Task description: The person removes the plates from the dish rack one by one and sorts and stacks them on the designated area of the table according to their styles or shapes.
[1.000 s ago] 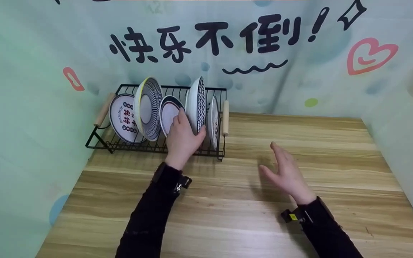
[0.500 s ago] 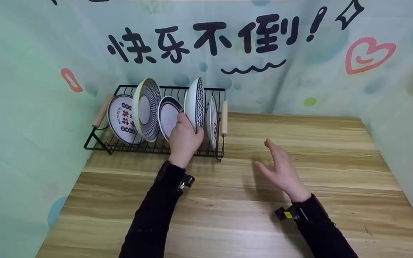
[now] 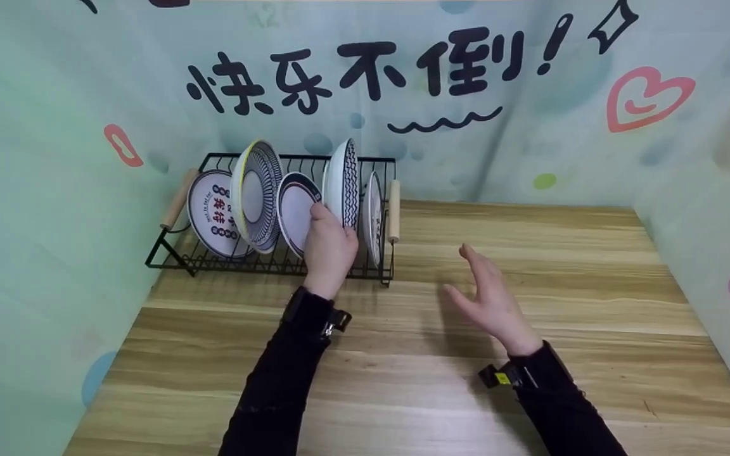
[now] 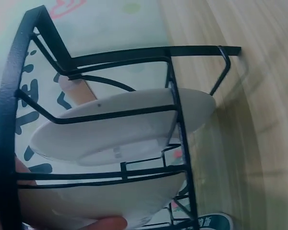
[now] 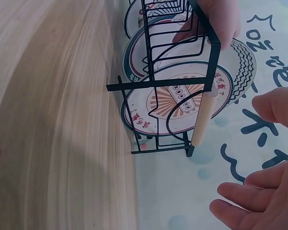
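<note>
At the front of the black wire dish rack (image 3: 263, 272) my left hand (image 3: 329, 256) pinches the lower edge of a white bowl with a black zigzag band (image 3: 341, 180), thumb on its right side. The bowl stands on edge in the rack; in the left wrist view a finger (image 4: 109, 224) lies along its white underside. Left of it leans a small dark-rimmed plate (image 3: 295, 202), partly hidden by the hand. My right hand (image 3: 492, 304) hovers over the table right of the rack, holding nothing, thumb spread from the fingers.
A yellow-edged bowl (image 3: 253, 196) and a plate with red lettering (image 3: 213, 218) stand in the rack's left part. Another plate (image 3: 372, 218) stands at its right end by the wooden handle (image 3: 394, 212). A printed cloth (image 3: 530, 145) hangs behind the wooden table (image 3: 568, 266).
My left fingers have curled in from the dark-rimmed plate toward the zigzag bowl, and the hand has shifted slightly down. My right hand has drifted a little left.
</note>
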Available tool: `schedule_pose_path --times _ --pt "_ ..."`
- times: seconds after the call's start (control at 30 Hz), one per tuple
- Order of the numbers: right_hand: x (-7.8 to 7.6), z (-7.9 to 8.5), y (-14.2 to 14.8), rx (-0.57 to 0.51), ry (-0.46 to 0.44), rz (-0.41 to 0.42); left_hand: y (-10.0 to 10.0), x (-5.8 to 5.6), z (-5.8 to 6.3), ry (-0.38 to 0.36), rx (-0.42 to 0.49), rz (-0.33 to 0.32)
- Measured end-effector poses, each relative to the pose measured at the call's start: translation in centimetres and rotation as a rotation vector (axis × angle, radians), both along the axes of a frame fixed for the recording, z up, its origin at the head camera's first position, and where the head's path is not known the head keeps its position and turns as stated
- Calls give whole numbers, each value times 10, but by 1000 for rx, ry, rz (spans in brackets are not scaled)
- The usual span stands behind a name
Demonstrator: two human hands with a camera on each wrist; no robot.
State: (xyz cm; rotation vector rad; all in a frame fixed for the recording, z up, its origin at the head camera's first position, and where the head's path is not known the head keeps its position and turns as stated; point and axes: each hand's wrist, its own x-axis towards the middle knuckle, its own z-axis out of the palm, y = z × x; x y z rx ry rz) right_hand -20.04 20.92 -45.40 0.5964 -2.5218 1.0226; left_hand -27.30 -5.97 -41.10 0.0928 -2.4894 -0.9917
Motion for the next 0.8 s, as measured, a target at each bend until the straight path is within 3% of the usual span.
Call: schedule_pose_path --times 0.4,0.8 --pt "0 5 -4 15 48 18 -12 8 4 64 40 30" --pt "5 15 -5 -49 56 40 -21 21 14 286 108 31"
